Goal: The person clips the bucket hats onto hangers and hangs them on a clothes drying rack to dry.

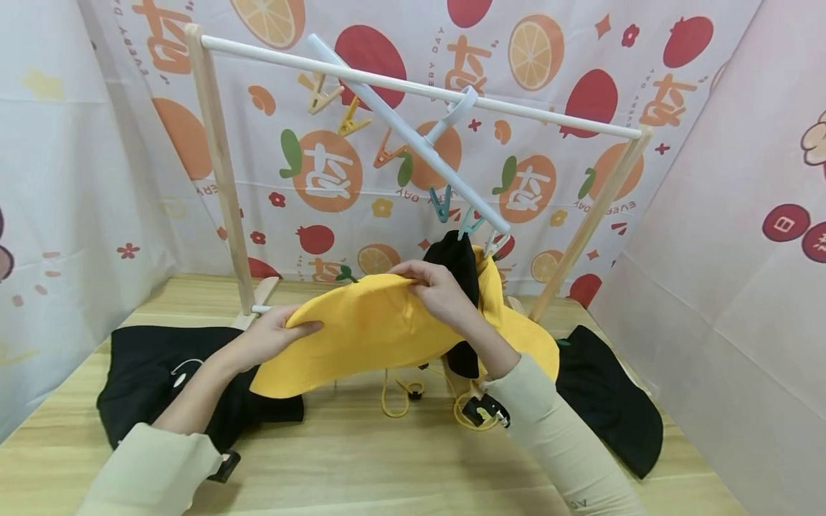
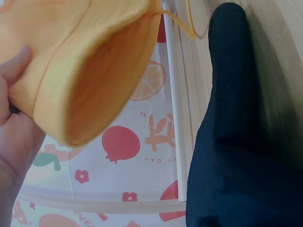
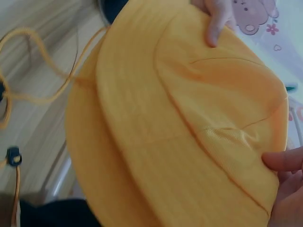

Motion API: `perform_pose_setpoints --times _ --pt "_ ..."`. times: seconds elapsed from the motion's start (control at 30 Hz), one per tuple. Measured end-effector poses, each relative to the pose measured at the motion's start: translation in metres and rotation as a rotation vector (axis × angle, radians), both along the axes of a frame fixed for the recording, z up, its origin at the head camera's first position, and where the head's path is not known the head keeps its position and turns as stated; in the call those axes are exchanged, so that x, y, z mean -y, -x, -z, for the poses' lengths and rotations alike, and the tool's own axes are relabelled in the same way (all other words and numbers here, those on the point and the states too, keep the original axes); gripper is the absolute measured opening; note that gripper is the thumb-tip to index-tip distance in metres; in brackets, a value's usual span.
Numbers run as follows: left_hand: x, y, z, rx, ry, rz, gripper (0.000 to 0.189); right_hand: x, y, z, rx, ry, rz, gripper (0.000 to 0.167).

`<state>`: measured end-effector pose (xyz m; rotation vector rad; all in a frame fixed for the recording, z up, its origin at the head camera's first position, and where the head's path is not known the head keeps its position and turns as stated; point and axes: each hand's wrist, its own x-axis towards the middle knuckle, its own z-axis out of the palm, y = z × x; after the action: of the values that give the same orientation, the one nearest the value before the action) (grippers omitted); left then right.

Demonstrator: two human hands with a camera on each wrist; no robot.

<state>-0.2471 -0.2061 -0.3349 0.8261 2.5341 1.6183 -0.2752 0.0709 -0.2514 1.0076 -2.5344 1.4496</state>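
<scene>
Two hands point(image 1: 266, 337) point(image 1: 442, 290) pinch a soft, creased yellow hat point(image 1: 361, 326) with a wide, curving brim point(image 3: 130, 104).

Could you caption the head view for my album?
A person's left hand and right hand hold a brimmed yellow fabric hat near a white-barred wooden rack.

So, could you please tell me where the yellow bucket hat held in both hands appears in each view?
Head: the yellow bucket hat is near the centre, between the left hand and right hand.
Left wrist: the hat is at upper left, partly cut off by the frame.
Right wrist: it fills the middle, running off the top and bottom edges.
Shared landmark: the wood-grain tabletop, also at right in left wrist and left in right wrist.
</scene>
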Motion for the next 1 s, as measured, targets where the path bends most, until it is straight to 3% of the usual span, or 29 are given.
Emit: perform_pose_setpoints --times 0.17,0.33,0.5,0.63,0.73,0.83,0.93,1.0 --pt "0.001 0.0 0.001 0.042 -0.064 -0.061 0.037 -0.006 0.004 -0.002 -0.162 -0.08 0.095 0.024" --pt "0.006 -0.002 -0.002 0.083 -0.112 -0.087 0.038 -0.014 0.012 -0.01 -0.171 -0.012 0.241 0.022" --pt "0.019 -0.007 -0.001 0.09 -0.126 -0.108 0.038 -0.021 0.025 -0.025 -0.083 0.115 0.373 0.031" --pt "0.031 -0.013 -0.001 0.095 -0.139 -0.152 0.039 -0.024 0.038 -0.04 0.034 0.176 0.4 0.042" --pt "0.033 -0.015 -0.003 0.036 -0.129 -0.226 0.042 -0.023 0.047 -0.049 0.157 0.222 0.37 0.048" --pt "0.025 -0.016 -0.006 -0.067 -0.101 -0.327 0.044 -0.02 0.056 -0.054 0.283 0.284 0.323 0.051" --pt "0.009 -0.014 -0.01 -0.183 -0.077 -0.428 0.037 -0.013 0.063 -0.054 0.381 0.421 0.289 0.051" --pt "-0.003 -0.013 -0.011 -0.229 -0.073 -0.482 0.033 -0.008 0.066 -0.053 0.433 0.574 0.277 0.048"
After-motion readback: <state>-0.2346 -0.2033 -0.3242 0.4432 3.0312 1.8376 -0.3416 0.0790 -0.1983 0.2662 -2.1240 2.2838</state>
